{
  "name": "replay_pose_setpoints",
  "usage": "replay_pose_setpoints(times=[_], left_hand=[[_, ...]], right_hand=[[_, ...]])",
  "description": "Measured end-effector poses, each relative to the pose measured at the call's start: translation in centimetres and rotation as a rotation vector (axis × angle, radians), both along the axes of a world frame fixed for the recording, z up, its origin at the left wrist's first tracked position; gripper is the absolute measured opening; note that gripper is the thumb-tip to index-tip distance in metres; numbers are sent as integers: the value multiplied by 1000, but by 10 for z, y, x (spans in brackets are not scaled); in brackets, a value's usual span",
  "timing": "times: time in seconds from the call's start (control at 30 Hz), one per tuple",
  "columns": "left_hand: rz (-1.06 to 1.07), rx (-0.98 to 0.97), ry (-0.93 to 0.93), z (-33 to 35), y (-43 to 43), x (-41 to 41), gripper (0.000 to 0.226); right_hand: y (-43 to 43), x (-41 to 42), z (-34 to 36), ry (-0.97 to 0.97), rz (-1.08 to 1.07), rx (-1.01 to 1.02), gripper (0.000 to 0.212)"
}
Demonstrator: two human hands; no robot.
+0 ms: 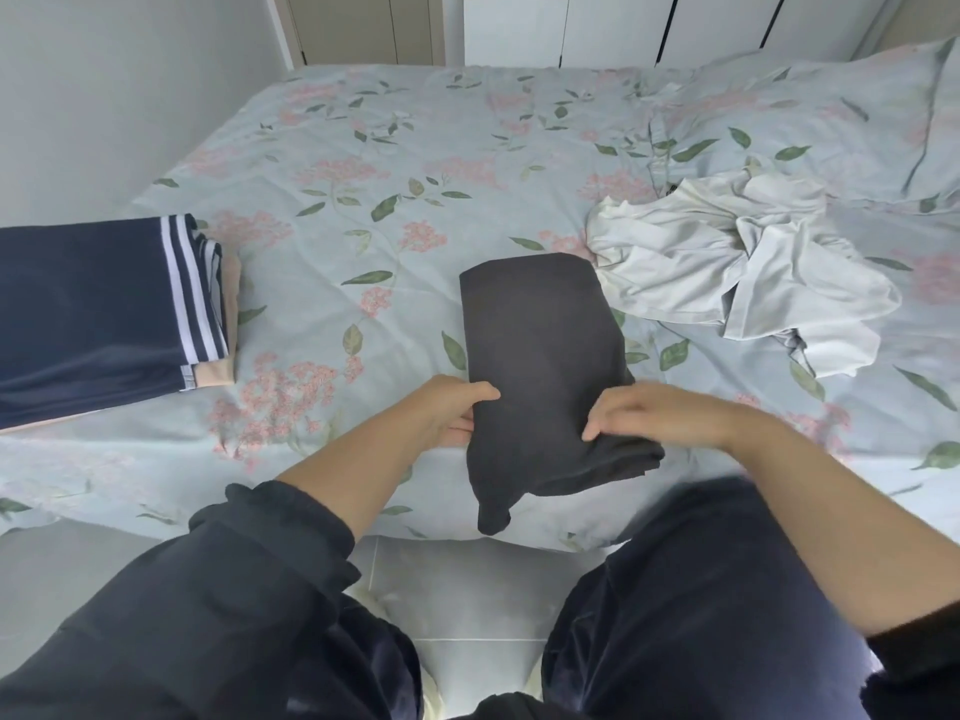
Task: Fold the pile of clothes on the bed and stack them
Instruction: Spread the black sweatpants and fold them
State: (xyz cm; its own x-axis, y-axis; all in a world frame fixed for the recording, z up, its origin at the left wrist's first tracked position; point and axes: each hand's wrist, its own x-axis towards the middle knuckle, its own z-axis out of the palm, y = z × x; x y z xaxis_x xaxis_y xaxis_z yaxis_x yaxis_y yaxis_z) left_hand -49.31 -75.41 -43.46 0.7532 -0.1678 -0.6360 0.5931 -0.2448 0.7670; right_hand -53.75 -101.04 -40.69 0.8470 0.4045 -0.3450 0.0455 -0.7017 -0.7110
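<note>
Left hand (451, 412) grips grey garment (540, 330); right hand (662, 415) too.

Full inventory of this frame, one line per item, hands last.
dark grey garment: 1, dark grey, folded, bed's near edge, centre
white clothes: count unclear, white, crumpled heap right of the grey garment
navy garment: 1, navy with white stripes, folded, top of left stack
peach garment: 1, peach, under the navy one
bed cover: 1, pale blue floral, whole bed
pillow: 1, same print, far right
cupboard doors: several, white and beige, behind bed
floor tiles: pale, below bed edge
left hand: 1, grips grey garment's left edge
right hand: 1, on its near right part; grip unclear
</note>
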Motion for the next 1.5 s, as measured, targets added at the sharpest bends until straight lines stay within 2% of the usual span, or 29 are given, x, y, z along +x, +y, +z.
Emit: replay_pose_setpoints(times=[0.03, 0.07, 0.13, 0.2, 0.23, 0.3, 0.37, 0.4, 0.5, 0.57, 0.63, 0.73, 0.8, 0.87, 0.93, 1.03, 1.1, 1.13, 1.2, 1.27, 1.3, 1.33, 1.4, 1.43, 1.5], left_hand=[[3, -43, 29, 1, -3, -2, 15], [-2, -78, 47, 1, -7, -4, 19], [-8, -128, 65, 1, -18, -9, 25], [-11, -110, 48, 0, -29, -14, 30], [-7, -79, 22, 0, -33, -14, 33], [-16, -22, -50, 8, -34, -11, 32], [-95, 65, -179, 27, -29, 1, 25], [-164, 124, -253, 41, -24, 8, 23], [-526, 344, -482, 95, -1, 29, 32], [-798, 577, -615, 129, 11, 37, 36], [-955, 789, -730, 154, 20, 40, 32], [-1000, 967, -841, 173, 34, 44, 39], [-947, 1079, -943, 180, 48, 47, 49], [-847, 1206, -1087, 187, 62, 52, 51], [-749, 1347, -1246, 191, 73, 58, 42], [-736, 1571, -1446, 175, 83, 56, 33], [-807, 1658, -1491, 144, 83, 47, 38], [-886, 1665, -1454, 124, 81, 38, 41], [-1144, 1573, -1302, 75, 79, 16, 43], [-1355, 1409, -1176, 35, 88, -6, 37], [-1315, 1298, -1141, 24, 96, -11, 38], [-1164, 1166, -1103, 19, 105, -10, 39], [-740, 996, -1012, 17, 118, 3, 39], [-529, 976, -940, 17, 122, 12, 37], [-183, 927, -709, 16, 126, 29, 36]], right_hand=[[0, 7, 2, -49, -118, 89, 18], [2, 13, -3, -197, -200, 55, 24], [17, 15, -25, -407, -177, -344, 43], [31, 7, -51, -395, -78, -618, 55], [33, 7, -55, -365, -69, -650, 56], [34, 15, -44, -348, -111, -565, 54], [35, 30, -19, -489, -160, -484, 59], [37, 39, -3, -576, -171, -459, 68], [50, 65, 50, -712, -26, -470, 99], [63, 84, 79, -719, 139, -574, 108], [77, 101, 95, -662, 266, -664, 99], [78, 118, 112, -493, 310, -693, 45], [71, 122, 122, -466, 232, -630, 29], [67, 126, 130, -620, 122, -560, 20], [68, 131, 135, -881, 48, -545, 20], [71, 124, 125, -1176, 115, -597, 28], [72, 105, 95, -1274, 187, -680, 30], [74, 92, 74, -1247, 236, -737, 31], [74, 63, 24, -1017, 375, -818, 34], [64, 40, -14, -767, 469, -756, 33], [57, 35, -22, -658, 433, -651, 31], [53, 33, -24, -533, 325, -487, 28], [47, 41, -22, -378, 2, -116, 28], [45, 47, -20, -401, -175, -2, 30], [43, 61, -18, -530, -461, -8, 27]])
